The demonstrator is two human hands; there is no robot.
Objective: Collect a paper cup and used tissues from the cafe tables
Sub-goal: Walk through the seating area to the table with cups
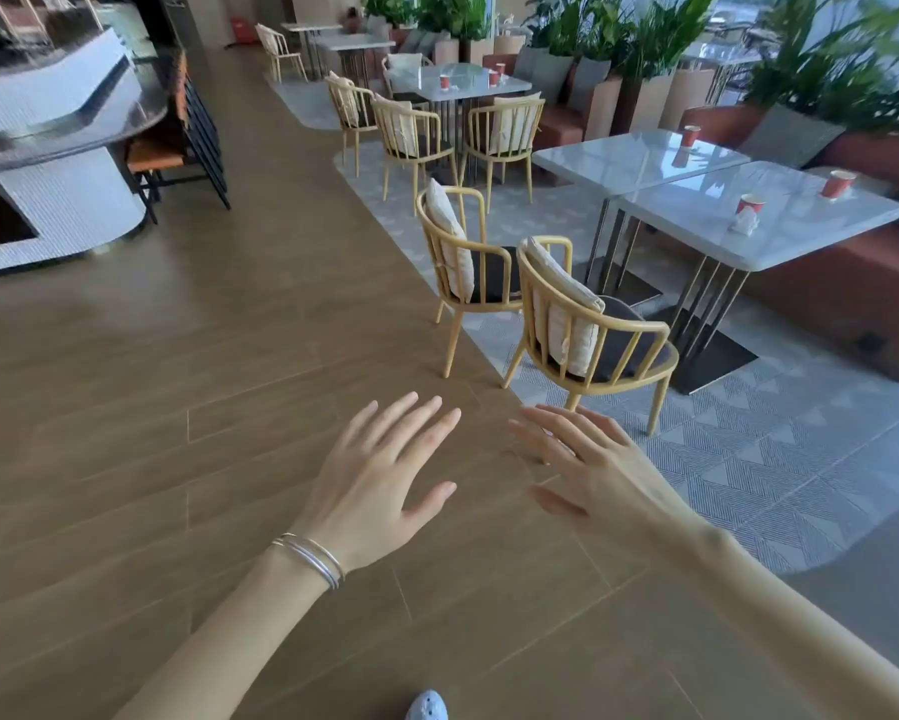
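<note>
Both hands hover palm-down over the wooden floor, fingers spread, holding nothing: my left hand (379, 470) with silver bangles on the wrist, my right hand (592, 459) beside it. Ahead on the right stands a grey cafe table (800, 236). On it a red paper cup (749, 206) stands right behind a crumpled white tissue (745, 222), and a second red cup (837, 184) sits farther right. Another red cup (690, 135) is on the adjoining table (618, 163). A far table (463, 88) carries more red cups (444, 82). All are well beyond my hands.
Two yellow chairs with cushions (587, 330) (468, 262) stand between me and the near table. A red-brown bench (852, 298) runs behind the tables, with planters (644, 59). A white counter (62, 163) and stools are at the left. Wooden floor lies ahead.
</note>
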